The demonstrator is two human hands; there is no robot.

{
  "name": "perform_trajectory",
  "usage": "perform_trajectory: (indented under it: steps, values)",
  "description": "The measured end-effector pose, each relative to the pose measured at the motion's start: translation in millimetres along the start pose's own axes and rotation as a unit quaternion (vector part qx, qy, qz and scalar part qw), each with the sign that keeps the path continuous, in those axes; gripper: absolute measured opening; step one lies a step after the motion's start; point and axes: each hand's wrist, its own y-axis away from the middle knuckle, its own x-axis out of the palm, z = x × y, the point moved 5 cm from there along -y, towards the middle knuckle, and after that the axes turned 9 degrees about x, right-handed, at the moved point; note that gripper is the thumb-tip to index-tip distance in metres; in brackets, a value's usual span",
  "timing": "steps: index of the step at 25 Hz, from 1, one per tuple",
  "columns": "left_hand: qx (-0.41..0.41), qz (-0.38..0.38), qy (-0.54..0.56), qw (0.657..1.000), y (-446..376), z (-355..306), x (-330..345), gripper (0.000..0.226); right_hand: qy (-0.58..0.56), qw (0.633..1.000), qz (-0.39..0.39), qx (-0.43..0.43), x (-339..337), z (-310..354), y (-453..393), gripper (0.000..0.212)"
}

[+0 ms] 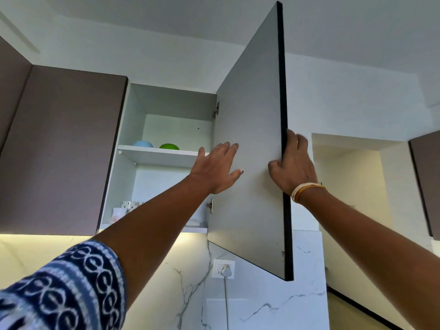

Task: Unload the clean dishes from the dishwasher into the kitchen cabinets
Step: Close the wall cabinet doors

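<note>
An upper wall cabinet (pixel 133 129) stands open, its grey door (pixel 252 96) swung out toward me. My left hand (pixel 217 166) lies flat with straight fingers on the door's inner face. My right hand (pixel 294 163) grips the door's dark free edge, thumb on the inside, fingers wrapped round the outside. On the upper shelf (pixel 157 154) sit a light blue bowl (pixel 143 144) and a green bowl (pixel 169 146), both upside down. White patterned cups (pixel 129 206) stand on the lower shelf, partly hidden by my left forearm.
Closed brown cabinet doors (pixel 62 148) adjoin on the left, another brown door (pixel 426 184) at far right. Below is a lit marble backsplash (pixel 262 294) with a wall socket (pixel 223 269) and a plugged-in white cable.
</note>
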Motion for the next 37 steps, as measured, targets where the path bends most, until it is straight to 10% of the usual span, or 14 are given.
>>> perform_trajectory:
  steps: [7, 16, 37]
  values:
    - [-0.013, -0.01, 0.102, 0.995, 1.9, -11.7, -2.2, 0.061, -0.251, 0.96, 0.076, 0.094, 36.0, -11.8, 36.6, 0.034]
    - [-0.114, -0.138, 0.25, 0.952, 43.8, 45.0, -43.5, 0.058, -0.381, 0.902, 0.186, -0.086, 108.4, 96.2, 105.8, 0.098]
    - [-0.168, -0.095, -0.007, 0.981, 169.9, 351.8, 104.5, 0.049, -0.032, 0.969, 0.027, -0.244, 439.6, 230.7, 149.9, 0.068]
